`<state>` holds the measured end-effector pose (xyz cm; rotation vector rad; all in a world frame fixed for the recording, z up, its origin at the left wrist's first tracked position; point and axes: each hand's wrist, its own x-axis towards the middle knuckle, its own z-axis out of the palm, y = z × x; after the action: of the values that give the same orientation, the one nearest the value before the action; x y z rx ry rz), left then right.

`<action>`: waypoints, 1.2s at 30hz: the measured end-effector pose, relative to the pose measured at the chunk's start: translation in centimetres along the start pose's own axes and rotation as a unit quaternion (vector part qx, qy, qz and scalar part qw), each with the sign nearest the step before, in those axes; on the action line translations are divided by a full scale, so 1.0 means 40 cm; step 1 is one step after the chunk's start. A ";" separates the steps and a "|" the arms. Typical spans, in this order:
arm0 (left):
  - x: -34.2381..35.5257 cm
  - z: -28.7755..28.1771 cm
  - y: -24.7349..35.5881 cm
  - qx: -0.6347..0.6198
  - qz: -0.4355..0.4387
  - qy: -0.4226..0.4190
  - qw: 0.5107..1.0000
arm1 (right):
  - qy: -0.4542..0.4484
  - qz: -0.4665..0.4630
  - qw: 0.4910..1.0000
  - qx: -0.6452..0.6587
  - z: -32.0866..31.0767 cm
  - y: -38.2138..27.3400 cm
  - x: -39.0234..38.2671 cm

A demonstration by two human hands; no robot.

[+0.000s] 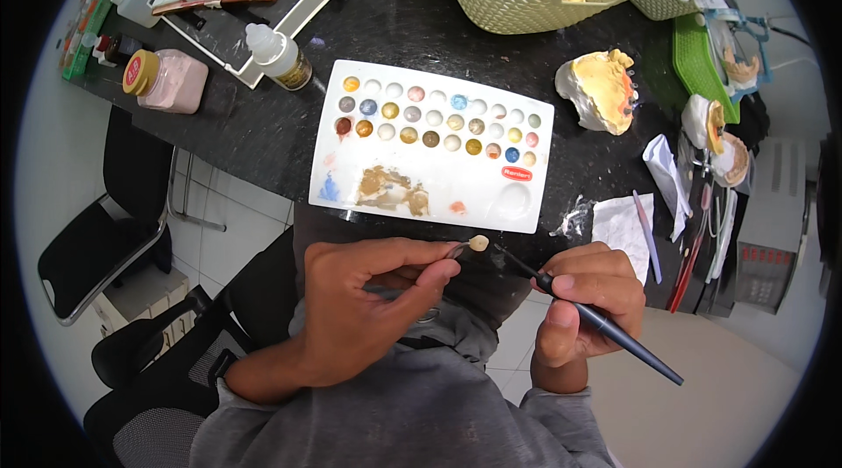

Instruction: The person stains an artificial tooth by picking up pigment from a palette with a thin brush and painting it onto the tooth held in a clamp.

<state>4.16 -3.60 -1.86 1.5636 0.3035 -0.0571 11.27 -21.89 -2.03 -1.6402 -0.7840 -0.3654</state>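
My left hand (377, 306) pinches a small grey holder (455, 251) between thumb and index finger, with a cream tooth crown (478, 242) at its end. My right hand (583, 306) grips a dark brush (623, 335), its fine tip pointing up-left, close to the right of the crown. Just beyond both hands lies a white palette (469, 187) with rows of wells holding paints in cream, pink, blue, ochre and brown, plus smears of brown, blue and pink on its lower part.
On the dark table (237, 139) are jars (171, 84), a dropper bottle (285, 64), baskets (535, 12), a dental cast (592, 91), paper (614, 222), tools (680, 288) and more casts (728, 161). A black chair (96, 240) stands at left.
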 end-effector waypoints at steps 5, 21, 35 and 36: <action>0.003 -0.006 0.014 0.018 -0.005 -0.010 1.000 | -0.008 -0.009 1.000 -0.003 0.006 0.001 0.005; 0.005 -0.004 0.020 0.011 -0.021 -0.011 1.000 | -0.008 -0.007 1.000 -0.027 0.011 0.004 0.006; 0.003 -0.003 0.016 0.009 -0.022 -0.008 1.000 | -0.006 0.007 1.000 -0.011 0.010 0.000 0.007; 0.003 -0.003 0.015 0.007 -0.023 -0.006 1.000 | -0.009 0.003 1.000 -0.006 0.011 0.001 0.008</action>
<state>4.39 -3.47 -1.29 1.5688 0.3289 -0.1046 11.45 -21.39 -1.96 -1.6583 -0.7920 -0.3513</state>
